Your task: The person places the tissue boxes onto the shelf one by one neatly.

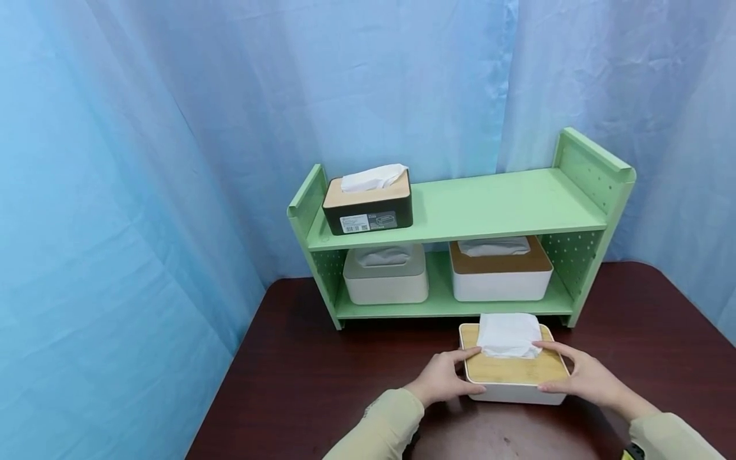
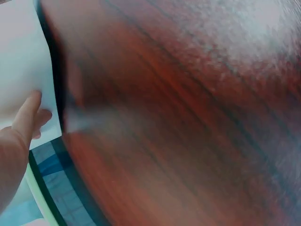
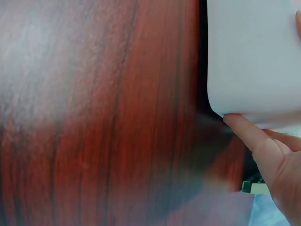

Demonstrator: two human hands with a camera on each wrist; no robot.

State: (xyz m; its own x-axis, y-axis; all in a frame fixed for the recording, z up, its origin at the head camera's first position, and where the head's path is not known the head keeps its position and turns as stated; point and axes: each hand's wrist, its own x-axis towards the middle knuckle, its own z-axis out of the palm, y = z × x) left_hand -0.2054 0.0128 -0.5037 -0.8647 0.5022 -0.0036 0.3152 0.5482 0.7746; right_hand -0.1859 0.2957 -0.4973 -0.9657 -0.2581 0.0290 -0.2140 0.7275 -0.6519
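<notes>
A white tissue box with a light wooden lid stands on the table just in front of the green shelf, a white tissue sticking out of its slot. From the left side my left hand grips it, thumb at the front corner and index finger near the lid's edge. My right hand holds the opposite side, its thumb on the front and its index finger reaching over the lid to the tissue's edge. In the right wrist view, fingers touch the box's lower corner. The left wrist view has fingers against its white wall.
The green two-tier shelf stands at the table's back. A black tissue box sits top left. Below are a grey-lidded box at left and a brown-lidded white box at right. Blue curtains hang behind and at left.
</notes>
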